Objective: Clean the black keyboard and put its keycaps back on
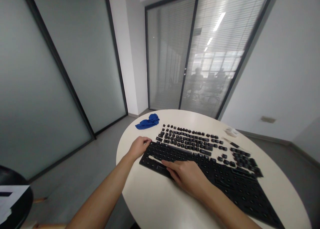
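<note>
A black keyboard base (237, 192), its keycaps off over most of its surface, lies slantwise across the round table. My left hand (140, 146) is closed at the far left corner of the base, thumb and fingers gripping its edge. Between the fingers of my right hand (186, 175) is a white cotton swab (155, 159); its tip points left and rests over the left part of the base. Rows of loose black keycaps (183, 139) are laid out just beyond the base, and another group of keycaps (242, 159) sits to the right.
On the white round table (147, 192), a crumpled blue cloth (148, 121) lies at the far left. A thin dark-handled tool (234, 144) and a small whitish packet (231, 132) are at the far right. A black chair (15, 192) with papers stands left, below frosted glass panels.
</note>
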A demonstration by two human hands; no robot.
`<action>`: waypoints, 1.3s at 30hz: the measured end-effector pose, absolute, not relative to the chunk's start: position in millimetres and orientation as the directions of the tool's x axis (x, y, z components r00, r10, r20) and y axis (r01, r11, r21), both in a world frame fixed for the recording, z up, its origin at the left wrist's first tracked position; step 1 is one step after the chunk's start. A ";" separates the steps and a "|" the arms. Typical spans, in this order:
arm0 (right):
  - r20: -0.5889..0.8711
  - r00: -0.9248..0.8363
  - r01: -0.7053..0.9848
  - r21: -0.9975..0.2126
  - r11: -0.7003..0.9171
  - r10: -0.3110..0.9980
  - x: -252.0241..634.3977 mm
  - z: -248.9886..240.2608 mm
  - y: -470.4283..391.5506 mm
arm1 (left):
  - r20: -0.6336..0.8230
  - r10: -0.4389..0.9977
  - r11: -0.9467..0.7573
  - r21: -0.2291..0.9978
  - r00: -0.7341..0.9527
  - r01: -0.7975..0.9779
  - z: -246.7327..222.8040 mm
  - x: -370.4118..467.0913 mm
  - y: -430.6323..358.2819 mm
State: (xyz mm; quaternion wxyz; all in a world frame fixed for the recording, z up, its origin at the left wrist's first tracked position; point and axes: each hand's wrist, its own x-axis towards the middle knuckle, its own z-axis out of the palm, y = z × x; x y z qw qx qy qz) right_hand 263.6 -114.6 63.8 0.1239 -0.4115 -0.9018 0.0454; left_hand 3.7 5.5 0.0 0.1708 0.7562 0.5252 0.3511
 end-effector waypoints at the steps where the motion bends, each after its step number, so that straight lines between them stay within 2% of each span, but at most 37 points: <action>1: 0.186 -0.620 0.745 -0.167 0.646 0.763 262.5 62.9 -113.5 | 0.351 0.914 -0.391 0.627 0.203 0.674 0.4 3.7 5.2; 8: 0.184 -0.611 0.771 -0.079 0.632 0.770 252.9 64.7 -103.3 | 0.342 0.915 -0.392 0.631 0.214 0.670 3.3 4.6 3.0; 14: 0.174 -0.595 0.789 -0.060 0.612 0.784 266.3 71.9 -102.1 | 0.344 0.914 -0.393 0.624 0.215 0.676 3.1 4.4 3.1; 31: 0.144 -0.585 0.758 -0.253 0.602 0.798 346.8 78.1 -119.5 | 0.331 0.920 -0.380 0.627 0.208 0.680 1.3 3.9 4.8; 36: 0.248 -0.487 0.812 -0.225 0.539 0.837 354.2 69.1 -105.5 | 0.337 0.921 -0.374 0.628 0.195 0.683 -0.4 3.4 5.9; 39: 0.264 -0.486 0.813 -0.213 0.542 0.833 347.7 64.4 -97.8 | 0.337 0.921 -0.375 0.626 0.196 0.684 -0.1 3.3 5.7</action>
